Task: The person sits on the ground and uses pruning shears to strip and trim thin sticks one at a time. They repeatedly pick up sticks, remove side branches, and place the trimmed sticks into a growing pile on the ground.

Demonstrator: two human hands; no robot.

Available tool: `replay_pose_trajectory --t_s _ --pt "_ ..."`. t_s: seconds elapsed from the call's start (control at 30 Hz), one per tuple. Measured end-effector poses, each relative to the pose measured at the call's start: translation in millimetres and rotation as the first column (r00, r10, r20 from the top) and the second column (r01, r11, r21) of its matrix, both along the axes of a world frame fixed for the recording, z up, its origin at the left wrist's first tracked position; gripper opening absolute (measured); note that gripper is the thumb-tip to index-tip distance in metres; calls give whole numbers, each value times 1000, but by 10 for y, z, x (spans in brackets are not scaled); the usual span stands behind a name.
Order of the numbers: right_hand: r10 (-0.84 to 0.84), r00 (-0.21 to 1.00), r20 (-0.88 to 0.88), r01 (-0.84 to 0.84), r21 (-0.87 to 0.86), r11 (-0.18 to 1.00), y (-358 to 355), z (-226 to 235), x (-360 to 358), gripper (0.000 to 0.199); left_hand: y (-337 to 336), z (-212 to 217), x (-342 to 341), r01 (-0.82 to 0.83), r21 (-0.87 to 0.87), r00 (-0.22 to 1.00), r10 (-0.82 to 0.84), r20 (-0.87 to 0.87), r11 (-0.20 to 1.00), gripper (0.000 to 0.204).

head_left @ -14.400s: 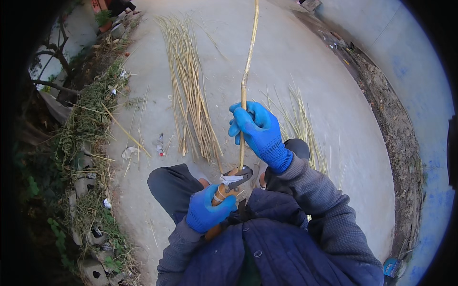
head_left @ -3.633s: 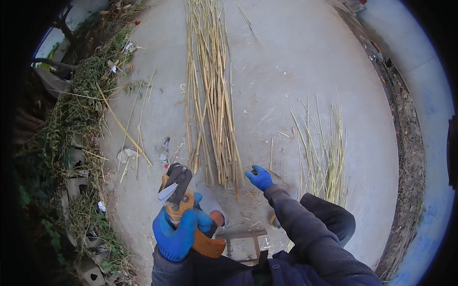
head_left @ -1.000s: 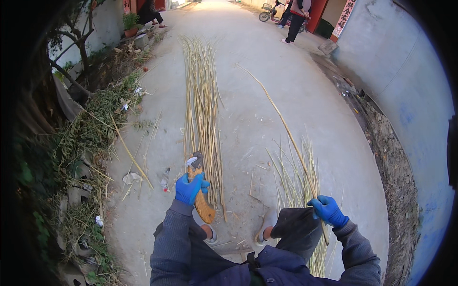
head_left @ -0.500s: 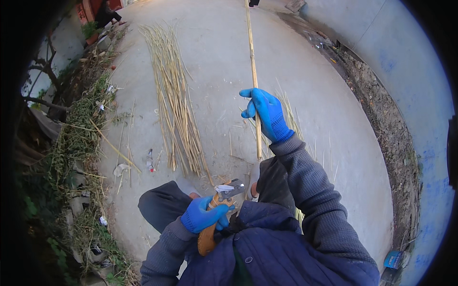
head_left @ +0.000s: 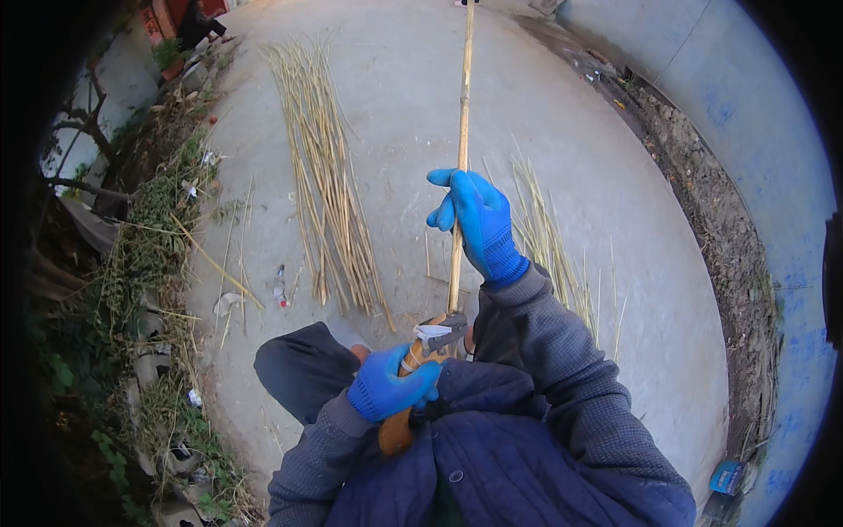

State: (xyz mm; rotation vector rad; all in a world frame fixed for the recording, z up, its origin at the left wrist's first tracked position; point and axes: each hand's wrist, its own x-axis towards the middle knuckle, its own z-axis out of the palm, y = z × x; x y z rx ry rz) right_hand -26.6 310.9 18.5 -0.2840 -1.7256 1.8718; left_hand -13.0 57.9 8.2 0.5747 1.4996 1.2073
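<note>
In my blue-gloved left hand (head_left: 397,383), close to my lap, is a curved wooden-handled tool (head_left: 397,432). Its dark metal head has a white wrapping; its exact kind I cannot make out. My right hand (head_left: 479,221), in a matching glove, grips a long pale cane stalk (head_left: 464,114) that runs away from me past the top of the view. The near end of the stalk meets the tool's metal head, though whether it sits inside cannot be made out. Two of the right hand's fingers stick out to the left of the stalk.
A bundle of cane stalks (head_left: 329,193) lies on the concrete ground (head_left: 404,114) at left. Thinner, paler strips (head_left: 549,246) lie beyond my right forearm. Dry plants and debris (head_left: 167,237) line the left side; a blue-grey wall (head_left: 720,114) curves along the right. Someone sits at far left.
My right hand has drawn the stalk nearer and slightly left, bringing its lower end to the tool head. My left hand has shifted a little right with the tool.
</note>
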Motion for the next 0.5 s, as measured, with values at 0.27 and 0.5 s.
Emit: replay_pose_trajectory --t_s 0.27,0.5 --pt "-10 979 202 16 -28 999 -280 -65 120 36 1 -97 49 -114 -23 978 108 -177 993 29" --pt "27 986 164 6 -197 980 -315 -311 474 31 -22 -157 73 37 -79 995 -30 90 996 32"
